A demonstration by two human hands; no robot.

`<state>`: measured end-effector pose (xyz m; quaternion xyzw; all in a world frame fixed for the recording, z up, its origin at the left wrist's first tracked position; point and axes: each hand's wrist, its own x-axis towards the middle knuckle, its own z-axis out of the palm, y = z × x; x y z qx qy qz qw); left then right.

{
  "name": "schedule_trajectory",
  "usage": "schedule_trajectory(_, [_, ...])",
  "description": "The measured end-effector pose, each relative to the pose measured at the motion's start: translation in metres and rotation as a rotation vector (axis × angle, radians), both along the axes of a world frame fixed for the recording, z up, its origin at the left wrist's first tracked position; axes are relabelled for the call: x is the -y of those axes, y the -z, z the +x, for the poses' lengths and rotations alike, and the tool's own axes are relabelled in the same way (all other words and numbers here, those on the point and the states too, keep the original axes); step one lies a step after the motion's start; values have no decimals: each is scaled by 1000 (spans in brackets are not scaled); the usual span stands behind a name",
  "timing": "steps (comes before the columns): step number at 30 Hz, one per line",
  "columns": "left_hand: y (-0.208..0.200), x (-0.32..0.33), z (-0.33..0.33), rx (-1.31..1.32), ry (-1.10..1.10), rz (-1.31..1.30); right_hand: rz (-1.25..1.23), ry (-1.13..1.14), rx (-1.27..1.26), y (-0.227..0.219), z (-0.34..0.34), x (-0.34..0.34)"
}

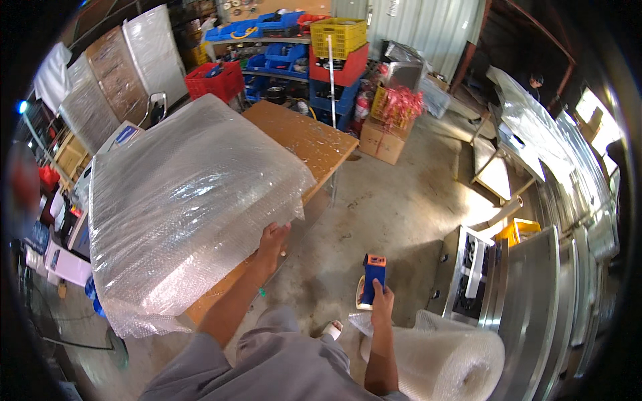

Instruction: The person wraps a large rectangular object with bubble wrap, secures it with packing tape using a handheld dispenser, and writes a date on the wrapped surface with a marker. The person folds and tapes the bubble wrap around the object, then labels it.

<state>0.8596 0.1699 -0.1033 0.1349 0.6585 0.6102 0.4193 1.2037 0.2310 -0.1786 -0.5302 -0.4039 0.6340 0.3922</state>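
Observation:
A large flat panel-shaped item covered in clear bubble wrap (194,180) lies on a brown wooden table (301,137). My left hand (273,242) is at the near right edge of the wrap, its fingers curled over the loose border. My right hand (382,302) grips a blue and orange tape dispenser (376,271) above the floor, to the right of the table. A pale tape roll (362,294) shows at the dispenser's left side. Below my right hand, a thick roll of bubble wrap (461,357) rests near my right forearm.
Blue bins (287,57), a red crate (214,80) and a yellow crate (339,37) stand behind the table. A cardboard box (388,139) sits on the concrete floor. Metal panels (528,307) lean at the right. A person (535,83) is at the far right.

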Motion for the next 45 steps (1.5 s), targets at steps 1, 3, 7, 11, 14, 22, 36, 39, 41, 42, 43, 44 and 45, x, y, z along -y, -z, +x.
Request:
schedule_trajectory(1, [-1,-6,-2,0,-115,78,22,-52,15,-36,-13,-11])
schedule_trajectory(3, [3,-31,-8,55,-272,235,82,-130,52,-99,-37,-36])
schedule_trajectory(7, [19,-58,-11,176,-467,480,218,-287,15,-145,-88,-84])
schedule_trajectory(11, [-3,-64,1,123,-482,499,232,-472,-89,-200,-141,-95])
schedule_trajectory(14, [16,-56,-5,-19,-398,421,170,-590,-98,-216,-181,-103])
schedule_trajectory(22, [33,-45,-10,-73,-352,364,221,-728,177,-167,-236,-136])
schedule_trajectory(36, [14,-21,-17,-206,-235,-32,117,-876,229,-86,-239,-150])
schedule_trajectory(39, [11,-18,-15,-160,-337,-52,191,-924,259,-69,-242,-149])
schedule_trajectory(41, [7,-17,-20,-143,-349,-113,222,-918,241,-48,-246,-145])
schedule_trajectory(42, [4,-22,-22,-128,-347,-97,222,-906,213,-34,-249,-145])
schedule_trajectory(43, [0,-23,-20,-110,-356,-89,217,-908,183,-26,-251,-141])
schedule_trajectory(44, [-3,-24,-20,-93,-363,-80,207,-898,139,-20,-251,-138])
schedule_trajectory(45, [-1,-26,-21,-76,-373,-50,198,-886,96,-14,-252,-137])
